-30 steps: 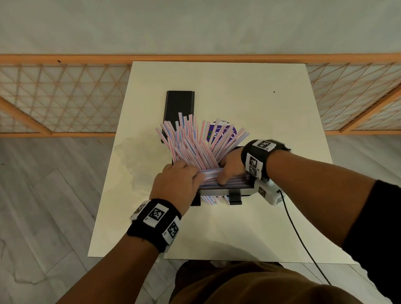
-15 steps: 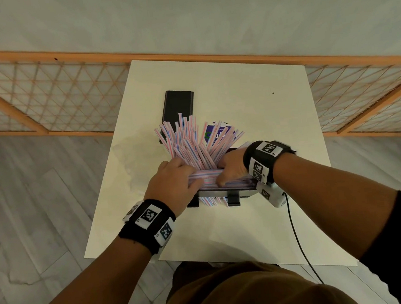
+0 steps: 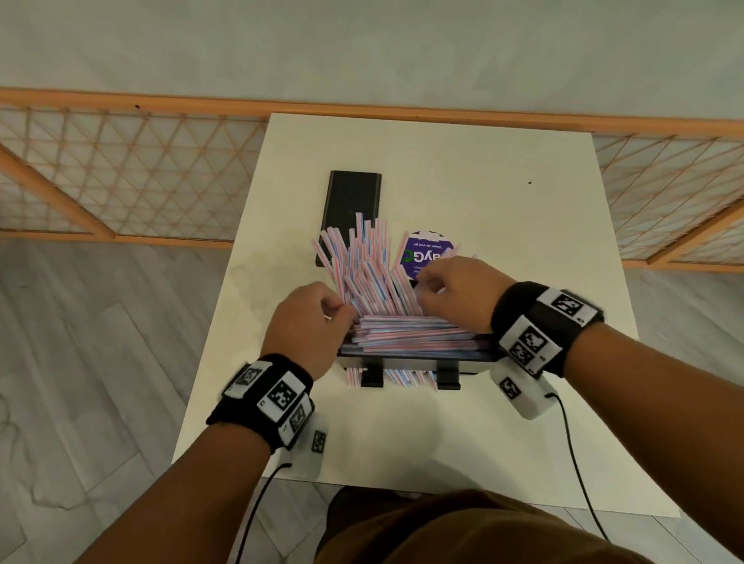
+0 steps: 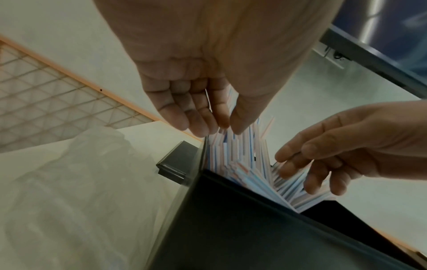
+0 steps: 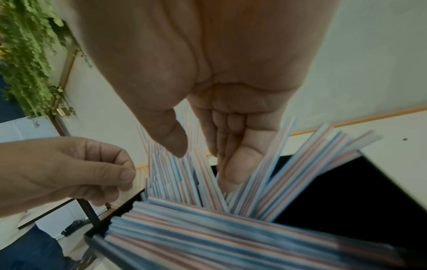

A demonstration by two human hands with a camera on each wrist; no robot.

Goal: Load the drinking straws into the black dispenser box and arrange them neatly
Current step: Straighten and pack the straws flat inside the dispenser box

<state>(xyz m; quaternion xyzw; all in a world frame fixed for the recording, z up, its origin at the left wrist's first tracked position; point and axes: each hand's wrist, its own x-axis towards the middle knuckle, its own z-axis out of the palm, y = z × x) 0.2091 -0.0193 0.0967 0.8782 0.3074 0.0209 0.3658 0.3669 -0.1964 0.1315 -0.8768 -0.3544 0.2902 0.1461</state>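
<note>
Head view: cream desk [image 3: 464, 174] against an orange lattice railing [image 3: 127, 181]; both hands, left hand [image 3: 309, 327] and right hand [image 3: 459, 294], pinch upright striped straws [image 3: 367, 268] above the black dispenser box [image 3: 413, 359]

counts: my two hands, left hand [image 3: 309, 327] and right hand [image 3: 457, 294]. one black dispenser box [image 3: 413, 359]. one black lid [image 3: 350, 211]. one purple packet [image 3: 426, 252]. one table [image 3: 464, 174]. straws [image 3: 367, 273]: too many to count.

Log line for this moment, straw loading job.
phase: arranging | straws: some flat in dispenser box, many upright | left hand: fingers at upright bunch | right hand: same | lid: on table
</note>
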